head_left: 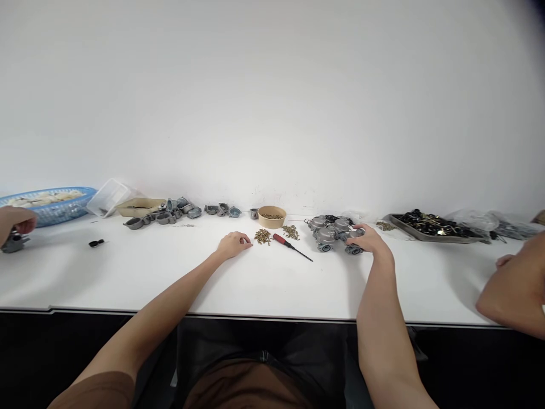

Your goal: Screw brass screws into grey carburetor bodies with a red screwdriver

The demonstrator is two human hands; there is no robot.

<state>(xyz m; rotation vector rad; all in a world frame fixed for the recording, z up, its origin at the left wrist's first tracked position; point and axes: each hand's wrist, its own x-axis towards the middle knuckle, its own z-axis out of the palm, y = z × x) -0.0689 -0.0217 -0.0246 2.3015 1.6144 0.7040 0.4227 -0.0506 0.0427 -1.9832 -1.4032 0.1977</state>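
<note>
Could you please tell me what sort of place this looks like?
Probably a small-parts assembly bench in a workshop: grey metal housings grouped on a white table, loose brass screws beside a screwdriver, and a tray of black parts.

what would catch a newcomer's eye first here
Mid-table, the person's right hand rests on a cluster of grey metal parts, while the left hand sits at a small pile of brass screws, with a red-handled screwdriver lying between them. A blue basket stands at the far left and a dark tray of black parts at the right.
</note>
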